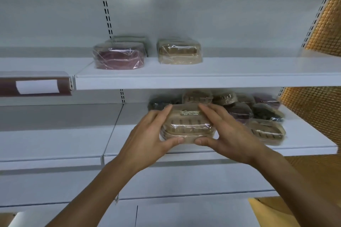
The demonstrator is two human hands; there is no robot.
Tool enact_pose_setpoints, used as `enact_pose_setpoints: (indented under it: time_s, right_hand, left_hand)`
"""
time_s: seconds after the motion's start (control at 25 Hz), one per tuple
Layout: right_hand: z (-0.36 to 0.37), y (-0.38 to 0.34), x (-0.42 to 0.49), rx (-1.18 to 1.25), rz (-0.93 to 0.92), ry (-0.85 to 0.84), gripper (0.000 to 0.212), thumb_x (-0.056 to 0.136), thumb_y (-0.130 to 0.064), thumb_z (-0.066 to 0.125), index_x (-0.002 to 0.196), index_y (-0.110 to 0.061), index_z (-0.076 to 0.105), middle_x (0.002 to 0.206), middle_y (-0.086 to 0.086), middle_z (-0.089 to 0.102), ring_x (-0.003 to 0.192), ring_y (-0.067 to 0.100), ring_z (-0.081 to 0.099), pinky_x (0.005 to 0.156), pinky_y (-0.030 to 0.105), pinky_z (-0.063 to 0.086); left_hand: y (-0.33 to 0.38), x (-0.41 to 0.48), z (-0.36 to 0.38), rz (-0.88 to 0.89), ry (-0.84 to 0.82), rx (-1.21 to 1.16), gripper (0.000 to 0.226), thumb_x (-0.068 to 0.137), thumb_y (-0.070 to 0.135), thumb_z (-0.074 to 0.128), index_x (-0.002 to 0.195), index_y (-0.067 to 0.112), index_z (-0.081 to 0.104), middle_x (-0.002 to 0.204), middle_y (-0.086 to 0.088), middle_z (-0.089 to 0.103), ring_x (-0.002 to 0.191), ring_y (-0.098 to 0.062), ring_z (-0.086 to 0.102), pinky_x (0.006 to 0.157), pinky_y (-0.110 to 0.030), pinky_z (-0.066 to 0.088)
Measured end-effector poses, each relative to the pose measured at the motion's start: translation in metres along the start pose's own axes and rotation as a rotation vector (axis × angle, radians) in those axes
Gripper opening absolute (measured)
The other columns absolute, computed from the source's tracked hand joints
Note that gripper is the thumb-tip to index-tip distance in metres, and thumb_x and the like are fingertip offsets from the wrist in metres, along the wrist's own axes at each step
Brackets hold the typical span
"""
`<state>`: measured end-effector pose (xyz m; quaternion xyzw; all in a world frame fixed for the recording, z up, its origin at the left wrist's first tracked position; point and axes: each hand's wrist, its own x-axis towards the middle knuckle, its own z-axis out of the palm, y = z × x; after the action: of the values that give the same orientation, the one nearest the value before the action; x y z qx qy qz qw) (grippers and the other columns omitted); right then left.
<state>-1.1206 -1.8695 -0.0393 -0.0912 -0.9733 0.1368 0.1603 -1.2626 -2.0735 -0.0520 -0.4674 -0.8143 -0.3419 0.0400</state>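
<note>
Over the near edge of the lower shelf (304, 145), both hands grasp a beige soap dish (186, 127) in clear wrap. The left hand (153, 134) curls round its left end and the right hand (227, 131) round its right end, thumbs under the near side. The slick film could probably let it slip, and a careless swing could knock the loose pile (258, 112) just behind and to the right. Its label (190, 113) seems to read "You are the best"; the smaller line below is too blurred to read.
</note>
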Motion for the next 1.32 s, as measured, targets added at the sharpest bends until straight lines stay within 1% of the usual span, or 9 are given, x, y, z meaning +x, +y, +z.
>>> enact_pose_setpoints:
  time_s: [0.08, 0.24, 0.44, 0.6, 0.68, 0.88, 1.04, 1.16, 1.32]
  right_hand:
    - [-0.024, -0.015, -0.004, -0.025, -0.033, 0.039, 0.094, 0.08, -0.069, 0.059, 0.155, -0.037, 0.012, 0.155, -0.015, 0.017, 0.137, 0.005, 0.029, 0.104, 0.019, 0.031]
    - [-0.065, -0.036, -0.003, -0.04, -0.074, 0.14, 0.092, 0.074, -0.074, 0.056, 0.152, -0.045, 0.016, 0.155, -0.014, 0.024, 0.138, 0.007, 0.032, 0.112, 0.033, 0.035]
    - [-0.089, -0.039, 0.031, -0.013, -0.08, 0.233, 0.086, 0.079, -0.067, 0.061, 0.151, -0.042, 0.023, 0.151, -0.014, 0.034, 0.13, 0.003, 0.039, 0.101, 0.02, 0.032]
    - [-0.093, -0.03, 0.066, -0.021, -0.049, 0.232, 0.083, 0.082, -0.06, 0.065, 0.152, -0.035, 0.028, 0.151, -0.008, 0.039, 0.129, 0.009, 0.043, 0.099, 0.021, 0.032]
    - [-0.093, -0.026, 0.082, -0.031, -0.046, 0.222, 0.081, 0.084, -0.058, 0.064, 0.152, -0.032, 0.029, 0.152, -0.006, 0.04, 0.132, 0.012, 0.043, 0.099, 0.02, 0.032]
    - [-0.08, -0.015, 0.112, 0.068, 0.002, 0.186, 0.077, 0.09, -0.053, 0.06, 0.153, -0.031, 0.023, 0.15, -0.004, 0.042, 0.127, 0.016, 0.048, 0.093, 0.024, 0.035]
    - [-0.069, -0.012, 0.13, 0.115, 0.1, 0.224, 0.077, 0.092, -0.054, 0.057, 0.153, -0.032, 0.015, 0.149, -0.004, 0.044, 0.124, 0.019, 0.051, 0.089, 0.03, 0.038]
    - [-0.064, -0.009, 0.144, 0.075, 0.165, 0.207, 0.082, 0.09, -0.062, 0.052, 0.154, -0.034, 0.009, 0.15, -0.002, 0.043, 0.128, 0.025, 0.049, 0.095, 0.039, 0.041]
    - [-0.06, -0.009, 0.155, -0.022, 0.251, 0.183, 0.085, 0.089, -0.068, 0.047, 0.154, -0.036, 0.002, 0.148, 0.003, 0.045, 0.129, 0.033, 0.045, 0.101, 0.047, 0.039]
  left_hand:
    - [0.013, -0.003, -0.022, 0.042, 0.033, 0.012, 0.089, 0.08, 0.063, 0.067, 0.153, 0.046, 0.02, 0.139, 0.027, 0.036, 0.126, 0.004, 0.038, 0.097, -0.014, 0.03]
    - [0.035, 0.0, -0.063, 0.119, 0.127, 0.021, 0.087, 0.076, 0.065, 0.069, 0.15, 0.048, 0.027, 0.137, 0.024, 0.042, 0.124, 0.002, 0.041, 0.098, -0.017, 0.033]
    - [0.045, 0.038, -0.09, 0.167, 0.216, 0.061, 0.08, 0.078, 0.062, 0.071, 0.148, 0.044, 0.036, 0.143, 0.014, 0.047, 0.13, -0.007, 0.043, 0.104, -0.026, 0.037]
    - [0.037, 0.075, -0.09, 0.197, 0.203, 0.152, 0.075, 0.085, 0.058, 0.068, 0.149, 0.034, 0.038, 0.145, 0.007, 0.051, 0.131, -0.014, 0.046, 0.101, -0.027, 0.038]
    - [0.029, 0.093, -0.086, 0.186, 0.191, 0.215, 0.073, 0.087, 0.059, 0.063, 0.149, 0.032, 0.036, 0.145, 0.003, 0.05, 0.131, -0.019, 0.048, 0.102, -0.033, 0.041]
    - [0.018, 0.122, -0.071, 0.141, 0.21, 0.285, 0.067, 0.096, 0.048, 0.056, 0.153, 0.025, 0.029, 0.142, -0.008, 0.046, 0.128, -0.028, 0.047, 0.097, -0.04, 0.042]
    - [0.013, 0.134, -0.062, 0.117, 0.207, 0.229, 0.066, 0.1, 0.038, 0.054, 0.155, 0.022, 0.022, 0.152, -0.01, 0.035, 0.133, -0.032, 0.043, 0.1, -0.042, 0.041]
    - [0.01, 0.133, -0.057, 0.102, 0.24, 0.162, 0.067, 0.101, 0.034, 0.053, 0.157, 0.024, 0.018, 0.156, -0.007, 0.03, 0.135, -0.029, 0.041, 0.101, -0.041, 0.041]
    - [0.006, 0.13, -0.053, 0.131, 0.331, 0.149, 0.061, 0.1, 0.029, 0.053, 0.154, 0.024, 0.027, 0.151, -0.008, 0.036, 0.122, -0.029, 0.053, 0.091, -0.042, 0.049]
